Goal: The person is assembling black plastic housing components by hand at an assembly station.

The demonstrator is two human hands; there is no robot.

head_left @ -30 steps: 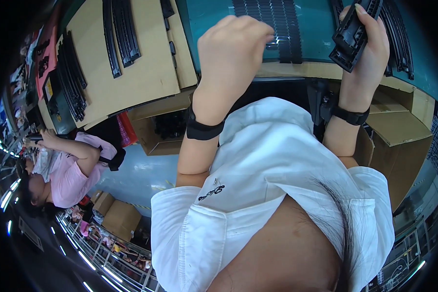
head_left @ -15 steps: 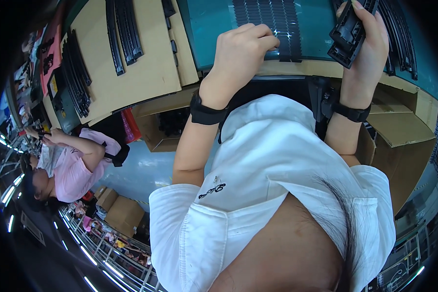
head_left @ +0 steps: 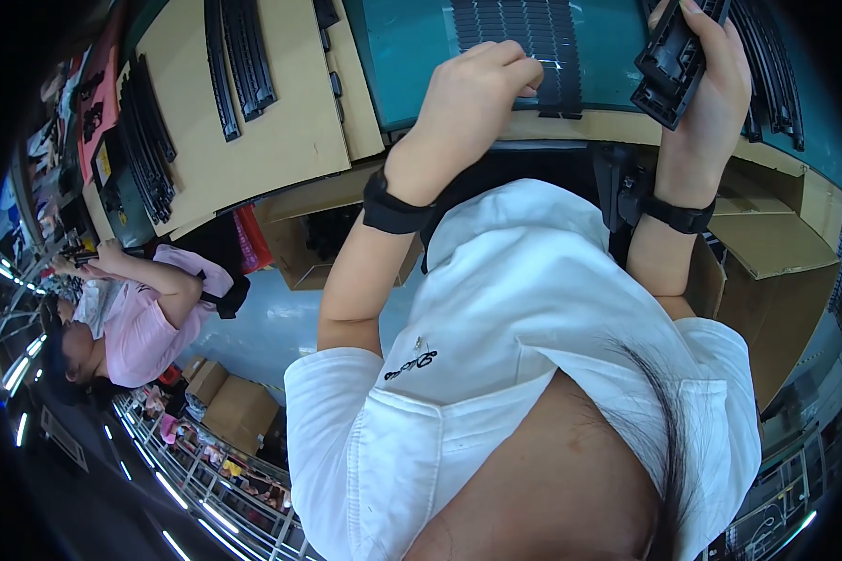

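My right hand [head_left: 716,93] is closed around a black moulded plastic part [head_left: 669,75], its hollow ribbed side showing, held above the table's near edge. My left hand [head_left: 477,103] is raised over the same edge, with thumb and fingertips pinched together. Whatever those fingers may hold is too small or hidden to make out. Just beyond them, a sheet with rows of dark grey strips [head_left: 561,56] lies on the teal mat [head_left: 398,65]. Each wrist wears a black band.
Long black plastic strips [head_left: 248,61] lie on cardboard [head_left: 299,131] to the left; more black strips [head_left: 767,79] are at the far right. Open cardboard boxes [head_left: 767,243] stand below the table edge. A person in pink [head_left: 145,327] works at the left.
My left hand has shifted slightly right and up, its elbow swinging a little outward. My right hand keeps the black plastic part in nearly the same place.
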